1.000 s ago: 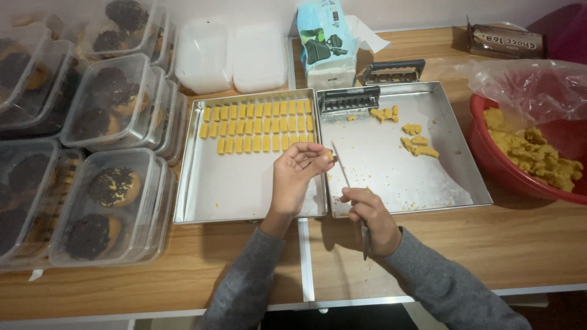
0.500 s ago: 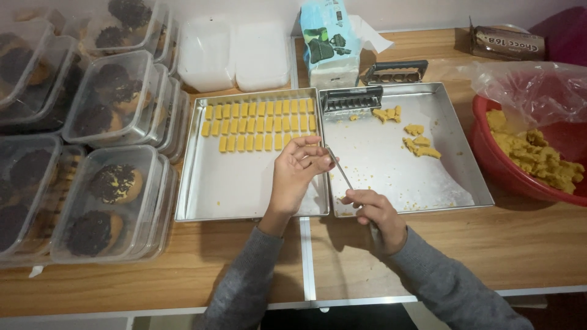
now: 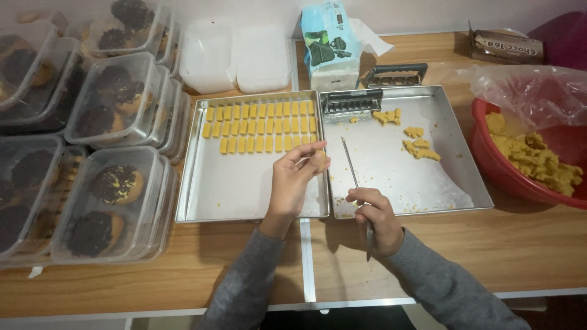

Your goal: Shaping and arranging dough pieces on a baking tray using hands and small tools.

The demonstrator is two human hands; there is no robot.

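My left hand (image 3: 295,180) hovers over the right edge of the left metal tray (image 3: 220,195), pinching a small yellow dough piece (image 3: 320,160) at its fingertips. Rows of cut yellow dough pieces (image 3: 260,126) fill the far part of that tray. My right hand (image 3: 378,220) rests at the near edge of the right metal tray (image 3: 452,177) and grips a thin knife (image 3: 351,166) whose blade points away over the tray. Loose dough bits (image 3: 419,145) lie on the far part of the right tray.
A red bowl (image 3: 489,165) of yellow dough with a plastic bag stands at the right. Clear lidded boxes of dark-topped pastries (image 3: 98,195) are stacked at the left. A dark cutter tool (image 3: 351,101), a blue tissue pack (image 3: 330,46) and empty white containers (image 3: 235,55) sit at the back.
My left hand has shifted slightly toward me and to the right with the dough piece. My right hand and the knife have barely moved.
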